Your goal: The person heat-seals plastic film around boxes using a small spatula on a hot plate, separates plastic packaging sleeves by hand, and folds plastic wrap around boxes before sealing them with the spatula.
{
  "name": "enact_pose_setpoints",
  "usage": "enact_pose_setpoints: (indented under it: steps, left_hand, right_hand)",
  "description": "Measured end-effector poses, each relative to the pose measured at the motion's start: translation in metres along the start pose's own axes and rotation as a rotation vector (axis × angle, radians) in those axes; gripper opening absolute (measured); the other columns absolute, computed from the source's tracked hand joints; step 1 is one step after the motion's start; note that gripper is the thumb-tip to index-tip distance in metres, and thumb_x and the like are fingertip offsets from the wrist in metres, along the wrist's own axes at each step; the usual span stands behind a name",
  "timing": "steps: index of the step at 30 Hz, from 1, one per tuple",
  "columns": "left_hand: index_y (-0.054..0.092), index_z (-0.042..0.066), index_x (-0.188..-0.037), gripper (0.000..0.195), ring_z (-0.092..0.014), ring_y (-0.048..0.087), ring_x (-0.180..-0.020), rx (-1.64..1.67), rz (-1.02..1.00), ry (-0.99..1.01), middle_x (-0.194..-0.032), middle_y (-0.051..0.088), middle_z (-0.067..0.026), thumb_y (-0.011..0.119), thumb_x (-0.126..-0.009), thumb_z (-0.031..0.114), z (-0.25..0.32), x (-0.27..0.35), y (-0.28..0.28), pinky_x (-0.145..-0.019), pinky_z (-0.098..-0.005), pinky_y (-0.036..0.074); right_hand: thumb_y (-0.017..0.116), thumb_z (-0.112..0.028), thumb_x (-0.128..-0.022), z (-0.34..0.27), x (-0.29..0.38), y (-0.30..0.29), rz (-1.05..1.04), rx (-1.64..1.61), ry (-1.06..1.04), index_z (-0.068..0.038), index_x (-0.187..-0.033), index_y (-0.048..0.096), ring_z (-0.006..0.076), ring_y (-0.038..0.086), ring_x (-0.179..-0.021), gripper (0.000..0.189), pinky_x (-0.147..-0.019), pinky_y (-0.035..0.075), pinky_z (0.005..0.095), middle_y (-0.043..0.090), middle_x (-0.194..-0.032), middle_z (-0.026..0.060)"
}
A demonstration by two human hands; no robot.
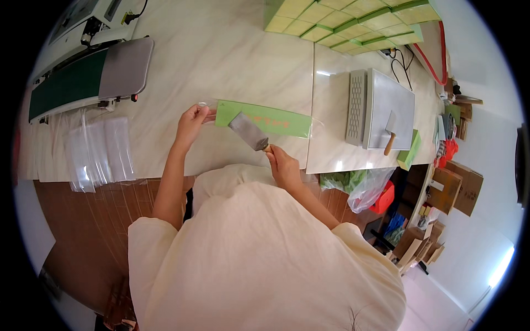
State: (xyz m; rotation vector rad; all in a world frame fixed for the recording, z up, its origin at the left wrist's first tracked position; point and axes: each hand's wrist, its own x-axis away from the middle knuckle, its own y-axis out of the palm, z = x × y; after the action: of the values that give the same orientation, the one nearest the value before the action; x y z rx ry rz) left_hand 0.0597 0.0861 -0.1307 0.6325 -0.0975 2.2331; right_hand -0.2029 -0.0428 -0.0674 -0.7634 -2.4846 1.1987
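Note:
A long green box [265, 119] with orange writing lies on the marble-patterned table, in a clear plastic sleeve [316, 125] whose loose film stands out at both ends. At the box's left end, my left hand [192, 124] holds the loose film between thumb and fingers. My right hand [285, 165] grips the wooden handle of a metal spatula [249, 131]. Its flat blade lies over the lower left part of the box; whether it presses on the film cannot be told.
A flat metal hot plate [387, 109] with a second spatula [390, 132] on top stands at right. Clear plastic sleeves [99, 149] overhang the table's front edge at left, below a conveyor machine [70, 85]. Stacked green boxes [352, 20] stand at the back.

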Motion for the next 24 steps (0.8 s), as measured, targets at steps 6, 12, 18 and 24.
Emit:
enact_pose_setpoints:
  steps: [6,12,18,24]
  left_hand:
    - [0.059,-0.001,-0.098,0.028,-0.023,0.069,-0.097,-0.028,0.007,0.021,-0.107,0.07,-0.0141,0.051,-0.101,0.026,-0.005,-0.002,-0.003,-0.088,-0.0303,0.05]
    - [0.057,0.003,-0.092,0.031,-0.021,0.067,-0.098,-0.019,0.003,0.029,-0.108,0.069,-0.0142,0.05,-0.101,0.032,-0.01,-0.002,-0.003,-0.091,-0.0315,0.049]
    - [0.058,0.004,-0.092,0.03,-0.02,0.067,-0.098,-0.013,0.01,0.023,-0.108,0.069,-0.0134,0.05,-0.102,0.032,-0.014,0.004,0.0,-0.09,-0.0311,0.05]
    - [0.057,0.004,-0.092,0.03,-0.021,0.067,-0.099,0.05,0.004,0.016,-0.111,0.068,-0.0141,0.049,-0.102,0.031,-0.023,0.013,0.004,-0.092,-0.0315,0.049]
  right_hand:
    - [0.054,-0.019,-0.097,-0.007,-0.005,0.003,-0.049,-0.032,0.052,-0.005,-0.11,0.058,0.0382,0.063,-0.073,0.019,-0.059,0.05,0.0425,0.065,-0.087,0.0179]
    - [0.049,-0.024,-0.1,-0.009,0.006,0.003,0.029,-0.023,0.126,-0.006,-0.103,0.055,0.0381,0.063,-0.069,0.019,-0.058,0.049,0.0455,0.066,-0.083,0.0156]
    - [0.041,-0.027,-0.103,-0.008,0.007,0.01,0.117,-0.072,0.396,-0.005,-0.11,0.051,0.0433,0.061,-0.075,0.025,-0.063,0.045,0.0514,0.064,-0.081,0.0219]
    - [0.041,-0.03,-0.102,-0.039,0.006,0.048,-0.027,-0.008,0.246,-0.005,-0.107,0.046,0.0436,0.062,-0.064,0.025,-0.056,0.047,0.054,0.064,-0.071,0.021]
